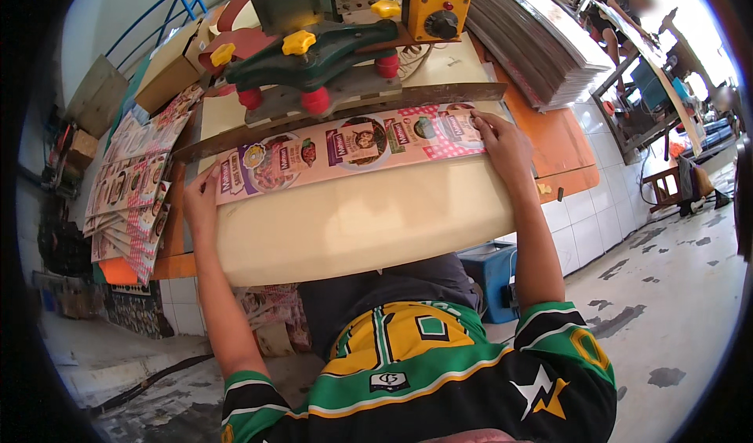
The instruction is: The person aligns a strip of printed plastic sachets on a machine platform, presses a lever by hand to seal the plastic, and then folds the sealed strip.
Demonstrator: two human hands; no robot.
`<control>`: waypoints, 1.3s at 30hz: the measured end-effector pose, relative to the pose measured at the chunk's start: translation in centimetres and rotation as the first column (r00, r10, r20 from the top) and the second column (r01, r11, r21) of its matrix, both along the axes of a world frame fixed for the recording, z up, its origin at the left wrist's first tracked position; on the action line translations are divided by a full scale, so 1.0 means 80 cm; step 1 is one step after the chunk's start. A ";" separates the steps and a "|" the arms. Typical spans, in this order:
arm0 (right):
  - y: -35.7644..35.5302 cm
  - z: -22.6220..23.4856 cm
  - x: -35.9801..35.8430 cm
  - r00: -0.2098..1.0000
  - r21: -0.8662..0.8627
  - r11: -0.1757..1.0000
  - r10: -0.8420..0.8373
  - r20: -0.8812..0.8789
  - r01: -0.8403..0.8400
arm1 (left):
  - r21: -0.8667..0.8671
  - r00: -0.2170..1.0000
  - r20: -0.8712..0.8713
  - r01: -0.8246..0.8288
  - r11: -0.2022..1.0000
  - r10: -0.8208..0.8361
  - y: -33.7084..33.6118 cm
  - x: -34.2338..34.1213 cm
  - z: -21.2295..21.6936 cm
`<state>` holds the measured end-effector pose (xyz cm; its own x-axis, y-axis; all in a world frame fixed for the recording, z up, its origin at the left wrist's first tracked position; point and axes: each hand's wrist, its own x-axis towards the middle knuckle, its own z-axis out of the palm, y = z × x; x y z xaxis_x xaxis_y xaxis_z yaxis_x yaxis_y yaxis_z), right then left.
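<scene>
A long pink printed strip (318, 154) with pictures of food bowls lies across a cream-coloured work surface (361, 227). Its left end is pinched by my left hand (202, 200), the fingers closed at the edge. At the opposite end, my right hand (503, 145) grips the upper right corner between thumb and fingers. The strip's far edge runs along a dark metal bar (463, 92), though I cannot tell whether they touch. Behind the bar stands a dark green machine clamp (329, 60) with yellow knobs and red feet.
Several printed strips (129, 180) lie fanned out in a pile at the left, beside a cardboard box (169, 67). A yellow control box (436, 13) and a tall sheet stack (541, 43) stand at the back right. Beyond, a person (620, 8) sits at another table.
</scene>
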<state>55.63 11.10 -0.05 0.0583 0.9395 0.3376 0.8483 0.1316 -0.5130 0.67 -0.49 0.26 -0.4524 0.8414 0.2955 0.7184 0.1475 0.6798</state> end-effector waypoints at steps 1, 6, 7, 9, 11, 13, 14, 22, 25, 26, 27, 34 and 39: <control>0.000 0.001 -0.001 1.000 0.000 1.000 0.000 -0.002 0.000 | 0.007 1.000 0.019 0.009 1.000 -0.009 0.000 -0.001 0.000; -0.004 0.007 -0.005 1.000 -0.027 1.000 -0.017 -0.001 0.016 | 0.011 0.999 0.053 -0.004 1.000 0.003 -0.002 -0.003 -0.004; -0.004 0.007 -0.005 1.000 -0.025 1.000 -0.014 -0.004 0.014 | 0.030 0.997 0.073 0.007 1.000 -0.009 -0.001 -0.013 -0.014; -0.003 0.006 -0.004 1.000 -0.019 1.000 -0.013 0.000 0.013 | 0.048 0.995 0.096 0.021 0.999 -0.026 0.002 -0.015 -0.017; -0.003 0.006 -0.003 1.000 -0.010 1.000 -0.012 0.009 0.012 | 0.047 0.995 0.096 0.026 0.999 -0.031 0.002 -0.015 -0.016; -0.004 0.009 -0.005 1.000 -0.026 0.999 -0.020 0.010 0.020 | 0.028 0.996 0.083 0.014 1.000 -0.016 0.001 -0.011 -0.013; -0.004 0.010 -0.005 1.000 -0.035 0.999 -0.025 0.009 0.026 | 0.017 0.997 0.075 0.009 1.000 -0.010 0.001 -0.008 -0.009; 0.001 -0.001 -0.002 1.000 0.012 1.000 0.006 -0.001 -0.006 | 0.004 0.998 0.065 0.026 1.000 -0.027 -0.002 -0.010 -0.006; 0.000 -0.001 -0.003 1.000 0.027 0.999 0.025 -0.009 -0.025 | 0.036 0.997 0.065 0.043 0.998 -0.045 -0.007 -0.014 -0.012; -0.002 0.000 -0.002 1.000 0.034 0.999 0.025 -0.011 -0.024 | 0.048 0.996 0.064 0.053 0.997 -0.056 -0.006 -0.009 -0.008; -0.004 0.000 0.001 0.998 0.028 0.999 0.040 -0.038 -0.039 | 0.033 0.995 0.084 0.049 0.998 -0.052 -0.009 -0.004 -0.004; -0.038 0.022 0.000 0.985 -0.076 0.991 0.099 -0.139 -0.110 | -0.016 0.999 -0.007 -0.037 0.999 0.037 -0.061 0.023 -0.006; -0.040 0.010 0.001 0.989 0.025 0.992 0.124 -0.076 -0.122 | 0.019 0.999 -0.034 0.009 1.000 -0.008 -0.075 0.027 -0.009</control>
<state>55.75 7.93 0.75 -0.0305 0.9340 0.3560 0.7832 0.2436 -0.5721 2.82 -6.53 -0.45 -0.4346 0.8393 0.3267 0.7425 0.1286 0.6574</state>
